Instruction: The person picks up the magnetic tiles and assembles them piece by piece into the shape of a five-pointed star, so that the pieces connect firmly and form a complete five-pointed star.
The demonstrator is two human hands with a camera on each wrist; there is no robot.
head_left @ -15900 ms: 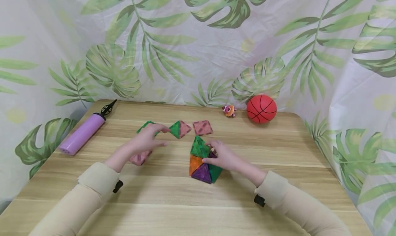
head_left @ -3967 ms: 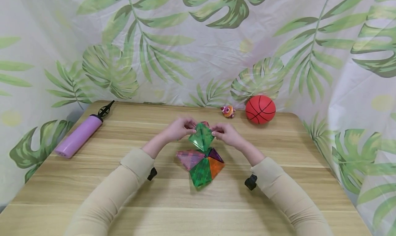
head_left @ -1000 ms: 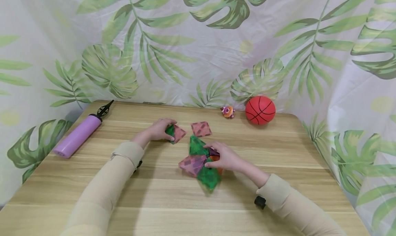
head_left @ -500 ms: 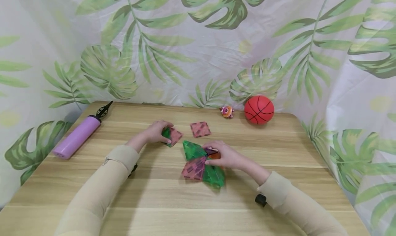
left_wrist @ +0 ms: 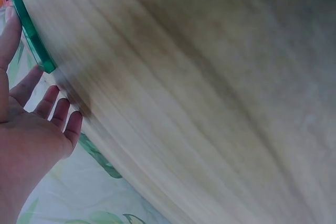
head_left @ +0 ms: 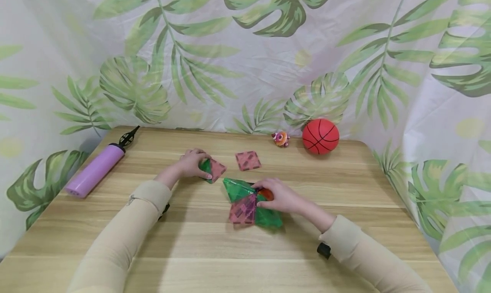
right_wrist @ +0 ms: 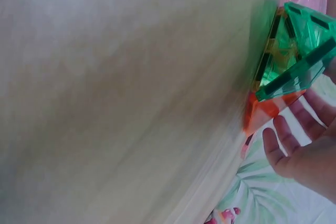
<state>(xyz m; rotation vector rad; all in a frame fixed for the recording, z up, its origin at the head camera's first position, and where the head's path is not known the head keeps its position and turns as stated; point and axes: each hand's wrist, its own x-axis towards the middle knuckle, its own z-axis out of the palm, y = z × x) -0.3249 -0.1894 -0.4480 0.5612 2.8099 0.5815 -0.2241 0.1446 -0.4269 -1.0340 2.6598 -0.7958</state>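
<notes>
My left hand [head_left: 193, 163] grips the green part of a green-and-pink pair of magnetic tiles [head_left: 218, 170] lying left of centre on the table. In the left wrist view, the green tile [left_wrist: 32, 31] shows edge-on by the thumb and index finger. Right of it, my right hand [head_left: 280, 195] holds a magnetic tile structure [head_left: 242, 210] with green and pink tiles sticking outward. Its orange tile [right_wrist: 265, 113] shows beside my fingers in the right wrist view. The hand hides the structure's right side.
A loose pink square tile [head_left: 248, 161] lies behind the structure. At the back stand a small pink-and-orange toy figure [head_left: 281, 138] and a red basketball [head_left: 320, 136]. A purple hand pump [head_left: 96, 170] lies along the left of the wooden table [head_left: 215, 263].
Four seconds ago both hands held a green tile above the structure; the left hand has since gone left to the tile pair and shifted it slightly left. The right hand has turned the structure.
</notes>
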